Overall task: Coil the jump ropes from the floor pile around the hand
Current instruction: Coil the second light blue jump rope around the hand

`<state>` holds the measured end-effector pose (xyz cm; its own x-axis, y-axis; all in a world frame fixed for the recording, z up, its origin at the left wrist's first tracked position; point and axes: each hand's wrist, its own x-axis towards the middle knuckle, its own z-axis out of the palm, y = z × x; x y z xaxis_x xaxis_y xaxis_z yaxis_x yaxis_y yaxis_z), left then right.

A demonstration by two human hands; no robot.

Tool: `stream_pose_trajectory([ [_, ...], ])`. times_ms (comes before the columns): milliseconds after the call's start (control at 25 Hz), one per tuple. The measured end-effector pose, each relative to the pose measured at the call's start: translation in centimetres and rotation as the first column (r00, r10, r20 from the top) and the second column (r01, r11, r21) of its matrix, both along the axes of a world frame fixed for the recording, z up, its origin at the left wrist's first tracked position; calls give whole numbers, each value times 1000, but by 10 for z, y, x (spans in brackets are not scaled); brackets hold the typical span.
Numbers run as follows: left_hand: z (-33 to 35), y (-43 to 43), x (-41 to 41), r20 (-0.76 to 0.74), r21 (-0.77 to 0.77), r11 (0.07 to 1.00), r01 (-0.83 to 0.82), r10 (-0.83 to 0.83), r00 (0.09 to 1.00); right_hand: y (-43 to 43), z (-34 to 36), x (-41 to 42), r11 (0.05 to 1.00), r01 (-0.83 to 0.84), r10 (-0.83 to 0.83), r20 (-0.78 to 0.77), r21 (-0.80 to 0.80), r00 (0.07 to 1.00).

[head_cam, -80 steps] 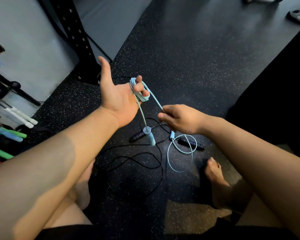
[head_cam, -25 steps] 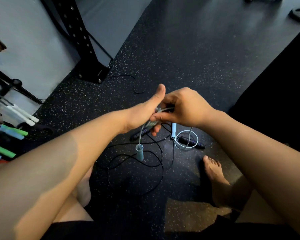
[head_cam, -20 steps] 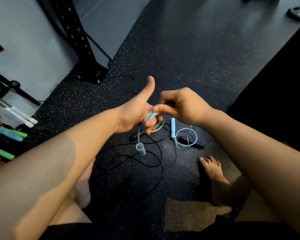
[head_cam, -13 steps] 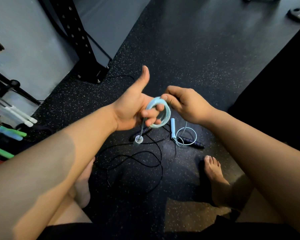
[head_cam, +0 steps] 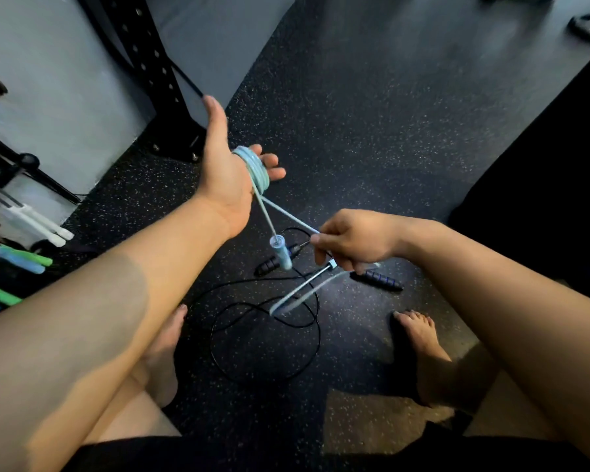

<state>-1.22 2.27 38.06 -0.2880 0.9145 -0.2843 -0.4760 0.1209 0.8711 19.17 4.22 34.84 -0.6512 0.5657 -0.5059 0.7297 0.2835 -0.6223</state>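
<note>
- Your left hand (head_cam: 225, 175) is spread flat, rope (head_cam: 254, 168) coiled round its fingers.
- Your right hand (head_cam: 351, 241) pinches its free strand.
- It looks light, limp and slick: hold near the coil, under tension.

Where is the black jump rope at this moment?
Head view: the black jump rope lies on the floor between the left foot and right foot, its handles near the right hand, which pinches the light blue jump rope.
</note>
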Motion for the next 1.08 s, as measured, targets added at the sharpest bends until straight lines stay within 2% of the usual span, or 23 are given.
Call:
stream_pose_trajectory([
  [120,-7,-3,4,-284,-223,970,92,-155,946,-2,17,-6,993,-8,29,-177,120,984],
  [240,-14,-9,10,-356,-409,873,268,-422,833,-4,27,-8,972,-17,74,-238,233,968],
  [320,-12,-14,16,-319,-483,739,469,-648,692,-5,31,-5,961,27,52,-279,275,959],
  [400,-8,-19,20,-237,-479,596,644,-795,559,-2,32,0,939,80,34,-323,334,946],
  [480,-3,-21,23,-146,-446,499,743,-859,490,4,30,6,921,139,-4,-348,364,937],
  [560,2,-20,23,-70,-403,460,791,-878,474,9,24,10,913,185,-40,-371,364,928],
  [680,8,-19,21,-6,-325,468,822,-870,493,11,13,12,923,225,-78,-420,313,904],
  [800,12,-21,21,76,-223,524,822,-831,551,11,5,11,937,266,-142,-449,226,882],
  [960,14,-22,18,156,-74,636,768,-753,639,10,-2,8,949,309,-236,-507,65,829],
  [1080,15,-20,15,214,16,747,665,-652,727,10,-7,7,944,328,-281,-472,20,836],
])
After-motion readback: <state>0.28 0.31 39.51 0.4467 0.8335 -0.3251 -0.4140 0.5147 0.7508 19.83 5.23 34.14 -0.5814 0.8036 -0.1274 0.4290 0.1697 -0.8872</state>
